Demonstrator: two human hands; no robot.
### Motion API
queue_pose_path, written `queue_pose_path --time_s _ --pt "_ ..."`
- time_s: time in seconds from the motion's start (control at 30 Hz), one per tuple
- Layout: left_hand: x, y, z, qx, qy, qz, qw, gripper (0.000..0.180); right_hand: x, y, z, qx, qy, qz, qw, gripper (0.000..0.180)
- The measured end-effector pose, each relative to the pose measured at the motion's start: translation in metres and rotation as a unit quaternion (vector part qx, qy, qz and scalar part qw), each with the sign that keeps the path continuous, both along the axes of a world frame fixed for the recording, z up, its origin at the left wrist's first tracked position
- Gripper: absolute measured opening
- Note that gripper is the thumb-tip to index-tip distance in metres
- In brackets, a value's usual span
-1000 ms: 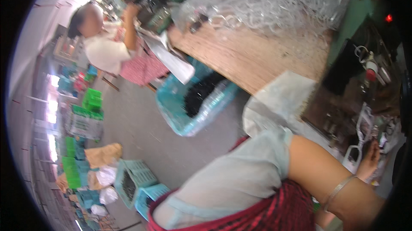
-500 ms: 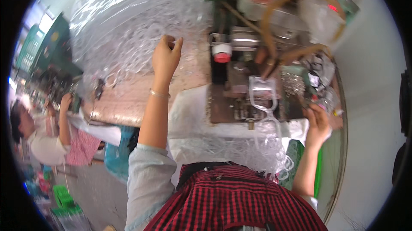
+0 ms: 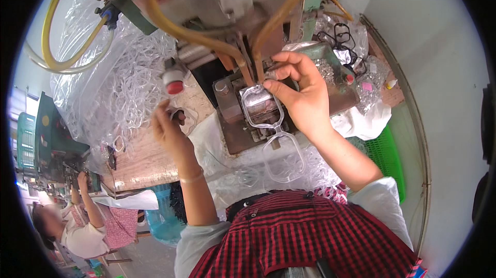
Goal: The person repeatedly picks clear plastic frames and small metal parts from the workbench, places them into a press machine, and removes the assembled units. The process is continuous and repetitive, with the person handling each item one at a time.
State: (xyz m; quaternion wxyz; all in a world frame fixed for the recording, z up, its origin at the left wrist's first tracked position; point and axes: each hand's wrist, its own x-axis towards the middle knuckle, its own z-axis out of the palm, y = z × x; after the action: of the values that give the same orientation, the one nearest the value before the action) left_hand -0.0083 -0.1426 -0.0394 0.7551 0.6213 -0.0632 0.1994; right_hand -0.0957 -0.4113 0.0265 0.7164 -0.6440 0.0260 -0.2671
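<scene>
Clear two-rim eyeglass frame (image 3: pixel 279 129) on metal base (image 3: pixel 228 139), one rim overhanging front edge. My right hand (image 3: pixel 306 92) at its top, thumb-finger gap narrow; can't tell if gripping. Left hand (image 3: pixel 173 136) loosely curled, contents unclear, room between it and base.

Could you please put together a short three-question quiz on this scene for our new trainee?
1. Multiple choice: which of these is nearest the fingertips of the person's right hand?
A) the plaid apron
B) the clear eyeglass frame at the machine
C) the blue basket at lower left

2. True or false: the red push button is nearer the person's left hand than the right one.

3. Fill in the colour: the mesh basket below the bench, to the person's right, is bright ____.

Key: 1. B. 2. True; the left hand's fingers are just below it in the picture. 3. Green.
</scene>
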Motion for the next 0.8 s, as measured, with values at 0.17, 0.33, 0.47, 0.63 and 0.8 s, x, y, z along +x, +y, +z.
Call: queue_pose_path --time_s 0.17,0.33,0.47,0.63,0.8 --pt "-0.053 -0.048 0.132 0.148 -0.389 -0.066 0.907 0.029 0.002 0.008 0.018 0.155 0.007 0.093 0.983 0.045" --pt "-0.041 -0.064 0.134 0.099 -0.304 -0.052 0.946 0.025 -0.007 0.014 0.03 0.264 0.047 0.109 0.957 0.04" --pt "-0.064 -0.061 0.115 0.121 -0.338 -0.077 0.93 0.022 -0.047 0.013 0.037 -0.281 -0.07 -0.012 0.957 0.039" --pt "-0.071 -0.083 0.087 0.359 -0.411 -0.205 0.812 0.023 -0.031 -0.058 -0.035 -0.365 0.122 -0.161 0.909 0.02" --pt "-0.069 -0.091 0.082 0.42 -0.408 -0.199 0.786 0.026 -0.047 -0.093 -0.059 -0.423 0.085 -0.126 0.893 0.018"
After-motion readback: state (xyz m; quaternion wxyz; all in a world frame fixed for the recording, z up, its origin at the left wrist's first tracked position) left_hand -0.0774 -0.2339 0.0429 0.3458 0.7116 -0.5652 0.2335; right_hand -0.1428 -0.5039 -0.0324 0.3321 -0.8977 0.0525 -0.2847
